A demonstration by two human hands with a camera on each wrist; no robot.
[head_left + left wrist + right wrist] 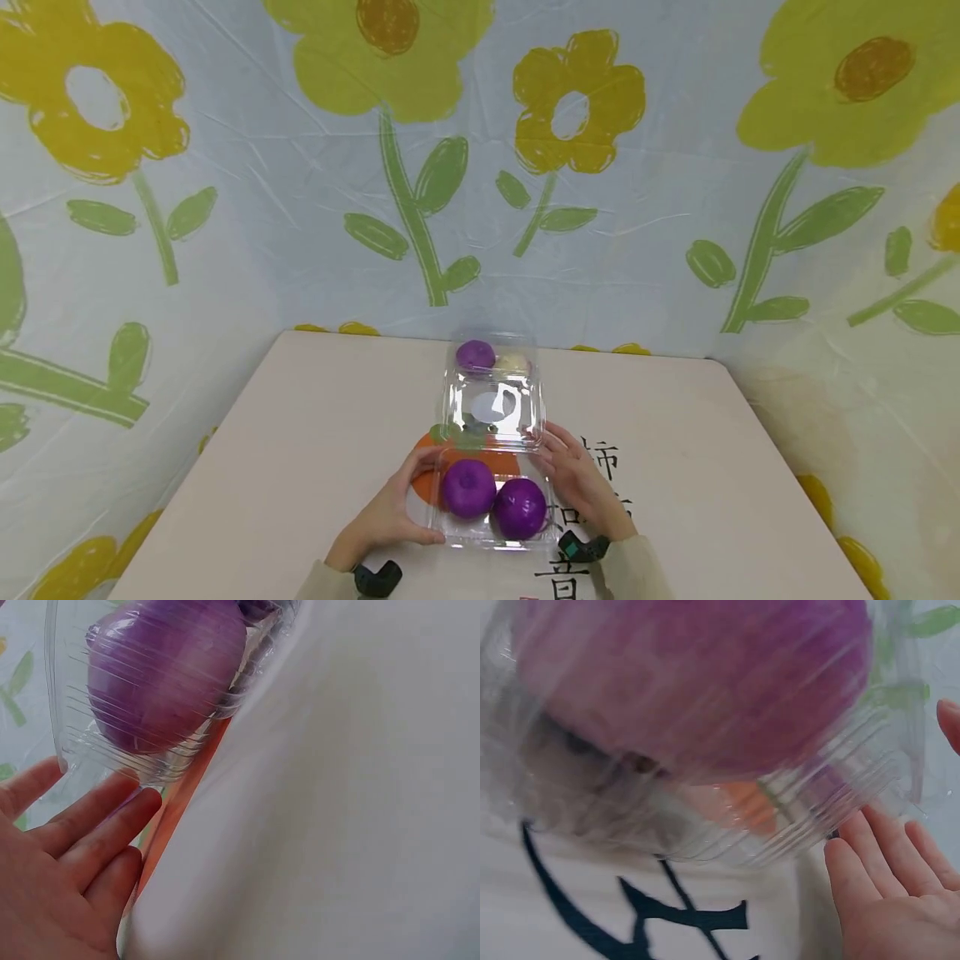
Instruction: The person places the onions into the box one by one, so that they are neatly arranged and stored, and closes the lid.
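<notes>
A clear plastic clamshell box [495, 533] stands with its lid [450, 400] folded back, away from me. In its base lie two round purple fruit-like things: one with a dimpled top [469, 488] and a darker, glossier one [521, 508]. My left hand [390, 507] holds the box's left side, thumb at the near corner and fingers toward the far corner. In the left wrist view, its fingertips [150, 802] meet the ribbed wall. On the right, my right hand [581, 479] has its fingers stretched out beside the hinge and the lid's near edge; the head view hides its thumb.
Behind the lid, another purple round thing [476, 356] and a pale one [513, 364] show through clear plastic. The pale tabletop [330, 433] carries an orange printed shape [423, 483] and black printed characters [600, 458]. A flower-patterned cloth [300, 167] surrounds its back and sides.
</notes>
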